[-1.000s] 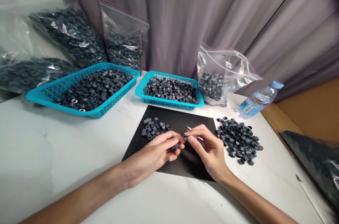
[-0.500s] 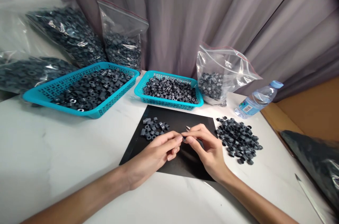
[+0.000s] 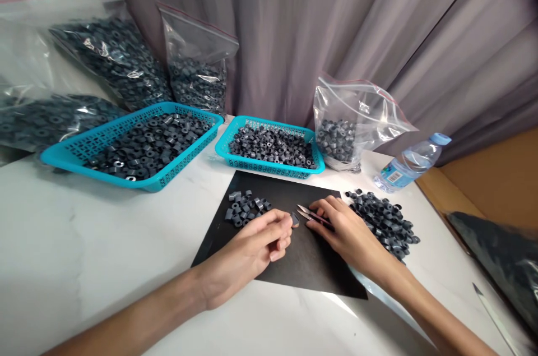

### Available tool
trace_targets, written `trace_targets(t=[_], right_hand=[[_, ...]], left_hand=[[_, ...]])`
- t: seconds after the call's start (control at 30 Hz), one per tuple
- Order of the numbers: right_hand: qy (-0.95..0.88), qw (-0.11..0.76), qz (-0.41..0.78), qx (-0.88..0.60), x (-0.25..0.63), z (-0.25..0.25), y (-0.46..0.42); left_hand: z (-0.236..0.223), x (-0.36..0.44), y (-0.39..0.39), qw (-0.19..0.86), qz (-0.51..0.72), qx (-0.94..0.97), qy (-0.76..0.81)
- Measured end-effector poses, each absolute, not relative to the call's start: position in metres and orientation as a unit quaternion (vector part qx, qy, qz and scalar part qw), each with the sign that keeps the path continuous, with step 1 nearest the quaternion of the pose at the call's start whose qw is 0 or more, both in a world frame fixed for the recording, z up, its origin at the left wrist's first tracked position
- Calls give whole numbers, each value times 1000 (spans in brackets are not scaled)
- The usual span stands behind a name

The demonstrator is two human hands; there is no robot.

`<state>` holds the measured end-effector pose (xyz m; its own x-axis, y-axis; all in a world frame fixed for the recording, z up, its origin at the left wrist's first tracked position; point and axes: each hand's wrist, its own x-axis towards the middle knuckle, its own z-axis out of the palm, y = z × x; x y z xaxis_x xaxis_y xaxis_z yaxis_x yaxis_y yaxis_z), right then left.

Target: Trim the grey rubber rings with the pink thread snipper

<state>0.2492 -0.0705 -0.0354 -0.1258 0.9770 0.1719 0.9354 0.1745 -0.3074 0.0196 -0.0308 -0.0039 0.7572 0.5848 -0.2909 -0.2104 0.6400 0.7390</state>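
Over the black mat [image 3: 311, 266], my left hand [image 3: 256, 244] pinches a small dark grey ring [image 3: 295, 220] between thumb and fingertips. My right hand [image 3: 348, 227] is closed around a pair of small snips [image 3: 309, 213], whose two pointed blades are parted and face the ring, a short gap away. A small pile of grey rings [image 3: 244, 207] lies on the mat just beyond my left hand. To the right of the mat a bigger pile of rings [image 3: 386, 221] is partly covered by my right hand and forearm.
Two blue baskets [image 3: 157, 183] [image 3: 269, 170] full of grey pieces stand behind the mat. Clear zip bags of pieces [image 3: 197, 78] [image 3: 336, 140] are at the back. A water bottle [image 3: 414, 162] stands tilted in view at right, near a cardboard box [image 3: 483, 171].
My right hand has drawn away from the left, to the right, and the snips' blades now show fully. My left hand keeps its pinch on the ring. The view has shifted slightly.
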Motion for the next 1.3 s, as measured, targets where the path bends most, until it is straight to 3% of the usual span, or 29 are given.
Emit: trace_targets(t=[0.17, 0.33, 0.43, 0.63, 0.83, 1.3], right_hand=[[-726, 163, -3, -668, 245, -41, -72], [-641, 391, 139, -645, 227, -24, -80], [-612, 451, 216, -613, 214, -15, -89], [-680, 447, 178, -554, 201, -25, -97], [-689, 506, 92, -511, 197, -47, -99], [-693, 521, 65, -494, 196, -56, -101]], left_hand=[[-6, 20, -31, 883, 246, 311, 250], [-5, 20, -31, 894, 261, 268, 246], [-4, 20, -31, 896, 268, 258, 243], [-2, 18, -31, 894, 279, 261, 232], [0, 16, -32, 879, 293, 294, 234], [-2, 18, -33, 864, 255, 365, 237]])
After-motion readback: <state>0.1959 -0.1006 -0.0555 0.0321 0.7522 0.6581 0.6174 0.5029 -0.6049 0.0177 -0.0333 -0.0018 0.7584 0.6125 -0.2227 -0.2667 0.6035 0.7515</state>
